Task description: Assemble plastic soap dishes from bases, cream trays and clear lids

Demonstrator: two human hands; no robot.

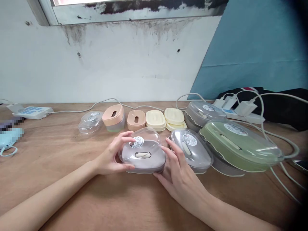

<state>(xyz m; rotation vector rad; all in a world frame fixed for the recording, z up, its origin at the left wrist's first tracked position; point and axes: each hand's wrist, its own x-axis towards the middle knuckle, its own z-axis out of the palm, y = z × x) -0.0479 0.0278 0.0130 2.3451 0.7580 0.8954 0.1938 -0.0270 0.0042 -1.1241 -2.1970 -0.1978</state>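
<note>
A grey oval plastic box with a clear lid (144,163) sits low in front of me, with a round white label and a pale piece in a slot on top. My left hand (114,154) grips its left side, fingers over the lid near the label and thumb at the near edge. On the other side, my right hand (176,170) holds the box's right edge between thumb and fingers. Just beyond my right fingers stands a similar grey lidded box (199,154). The underside of the held box is hidden.
Behind are a loose clear lid (90,123), a peach-lidded box (113,115), a smaller peach box (136,120) and cream boxes (155,119). Right of them sit a green box (240,147) and another grey box (204,109). Power strips (33,112) and white cables lie at both sides.
</note>
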